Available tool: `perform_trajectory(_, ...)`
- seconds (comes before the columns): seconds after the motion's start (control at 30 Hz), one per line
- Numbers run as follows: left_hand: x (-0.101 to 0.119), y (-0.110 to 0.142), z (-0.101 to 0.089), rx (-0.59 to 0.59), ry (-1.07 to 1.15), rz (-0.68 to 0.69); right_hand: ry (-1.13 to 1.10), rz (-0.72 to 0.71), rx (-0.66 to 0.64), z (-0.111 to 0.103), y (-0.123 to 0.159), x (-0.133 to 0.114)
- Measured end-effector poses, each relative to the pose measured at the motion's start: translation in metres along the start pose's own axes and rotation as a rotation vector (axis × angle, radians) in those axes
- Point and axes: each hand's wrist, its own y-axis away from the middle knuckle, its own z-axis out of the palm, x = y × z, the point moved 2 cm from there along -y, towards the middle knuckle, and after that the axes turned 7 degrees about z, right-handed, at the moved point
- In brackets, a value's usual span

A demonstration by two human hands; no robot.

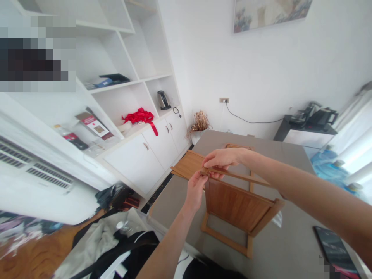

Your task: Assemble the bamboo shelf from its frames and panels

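Note:
A brown wooden panel [238,201] stands on edge on the grey table, above a rectangular wooden frame [228,237]. Along the panel's upper side runs a thin wooden bar [247,178]. My right hand [222,159] reaches over from the right, its fingers closed around the left end of this bar. My left hand [196,190] pinches at the same corner from the near side; what is between its fingertips is hidden. Just behind my hands lies a second slatted wooden panel [187,164], partly covered by them.
The grey table [276,240] carries a dark phone [337,250] at the right. A white shelf cabinet [139,155] with a kettle [163,100] and red ribbon [139,116] lines the left. A potted dried plant [200,124] stands behind the table; blue water bottles [328,161] stand right.

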Motion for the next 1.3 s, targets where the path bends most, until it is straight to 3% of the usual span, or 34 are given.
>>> perform_trajectory(0.6, 0.003, 0.003, 0.002, -0.017, -0.046, 0.01, 0.028, 0.003, 0.006, -0.001, -0.001, 0.003)
perform_trajectory(0.9, -0.001, 0.003, 0.002, -0.009, -0.018, -0.011, 0.291, -0.106, 0.236, 0.005, 0.0, 0.007)
perform_trajectory(1.1, 0.008, 0.002, 0.003, -0.017, 0.038, -0.047, 0.298, -0.175, 0.336, 0.012, 0.012, 0.001)
perform_trajectory(1.3, 0.019, -0.004, 0.015, -0.034, -0.005, -0.134, 0.149, -0.137, 0.257, 0.014, 0.014, 0.002)
